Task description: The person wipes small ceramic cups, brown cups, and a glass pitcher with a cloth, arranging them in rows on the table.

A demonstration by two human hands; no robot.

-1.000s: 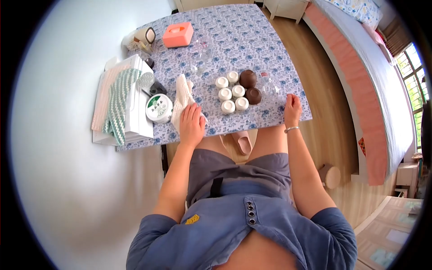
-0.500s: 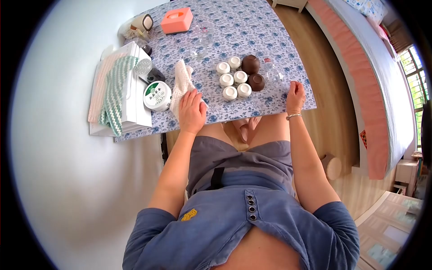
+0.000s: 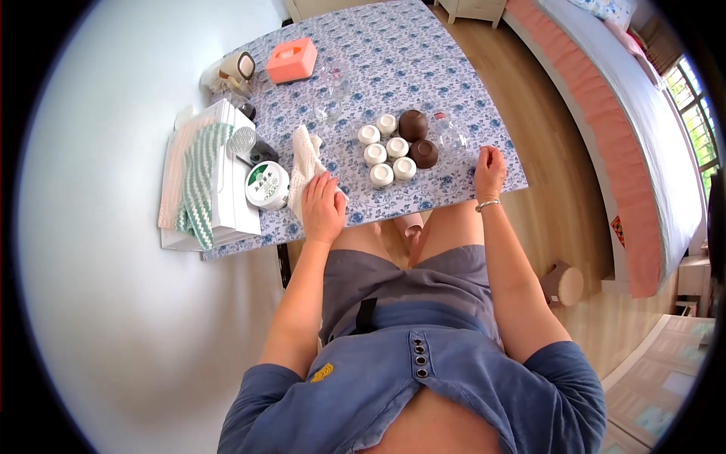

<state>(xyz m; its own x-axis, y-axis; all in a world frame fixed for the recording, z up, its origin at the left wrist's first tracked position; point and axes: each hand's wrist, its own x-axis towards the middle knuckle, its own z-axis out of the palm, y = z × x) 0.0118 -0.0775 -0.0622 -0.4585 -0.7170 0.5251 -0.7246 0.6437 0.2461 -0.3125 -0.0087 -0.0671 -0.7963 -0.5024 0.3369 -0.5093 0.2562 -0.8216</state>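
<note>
My left hand (image 3: 324, 209) lies flat, palm down, on a crumpled white cloth (image 3: 306, 155) near the table's front edge. To the right of the cloth, several small white cups (image 3: 375, 154) stand upside down in a cluster. Two dark brown cups, a larger one (image 3: 413, 125) and a smaller one (image 3: 424, 153), adjoin them on the right. Beside these is a clear glass vessel (image 3: 451, 138) with a red mark. My right hand (image 3: 490, 172) rests at the front right of the table with its fingers curled in; I see nothing in it.
A round white tub (image 3: 267, 185) with a green-and-white lid stands left of the cloth. Behind it are a white box (image 3: 234, 200) and a striped green cloth (image 3: 203, 181). Farther back sit a pink tissue box (image 3: 292, 62) and clear glassware (image 3: 330, 91). A bed (image 3: 605, 113) lies right.
The camera view has shifted and tilted slightly, so the table appears rotated. My left hand stays on the cloth and my right hand stays by the table edge. The cups have not moved on the table.
</note>
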